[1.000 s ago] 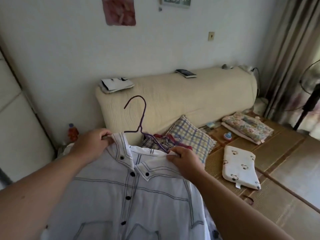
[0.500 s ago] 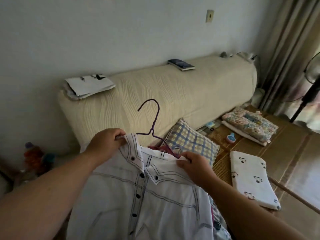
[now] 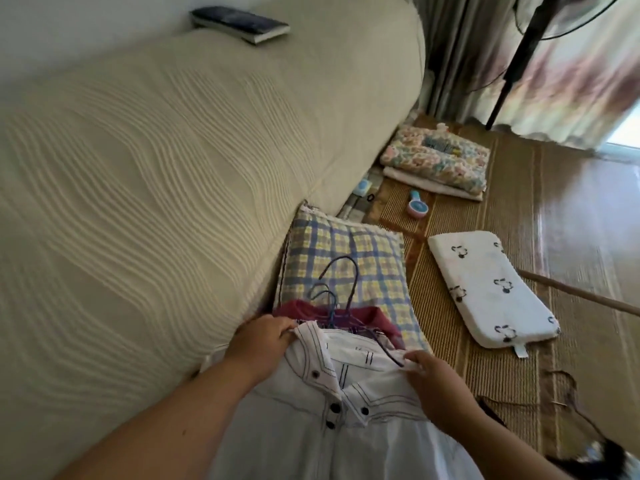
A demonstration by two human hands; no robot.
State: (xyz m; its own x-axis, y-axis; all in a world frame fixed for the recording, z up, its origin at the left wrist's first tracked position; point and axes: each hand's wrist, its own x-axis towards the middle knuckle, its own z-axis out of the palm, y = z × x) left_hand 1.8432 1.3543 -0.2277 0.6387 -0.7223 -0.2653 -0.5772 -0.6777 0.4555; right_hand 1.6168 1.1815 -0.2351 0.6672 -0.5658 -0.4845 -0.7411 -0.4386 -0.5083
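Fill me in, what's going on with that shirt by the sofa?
A person holds a white shirt by its shoulders, with a purple hanger poking out at the collar. The left grip holds one shoulder beside the collar, and the right grip pinches the other. The shirt sits low over a red garment on the checked pillow against the sofa.

A woven straw mat [image 3: 446, 327] covers the seat through the middle and right of the frame. On it lie a checked pillow [image 3: 360, 247] at centre, a white printed pillow [image 3: 491, 289] to its right, and a folded floral quilt [image 3: 440, 157] above. A small pink-and-blue gadget [image 3: 417, 206] lies between them. A maroon garment [image 3: 374, 315] on wire hangers [image 3: 353, 289] overlaps the checked pillow's lower end.
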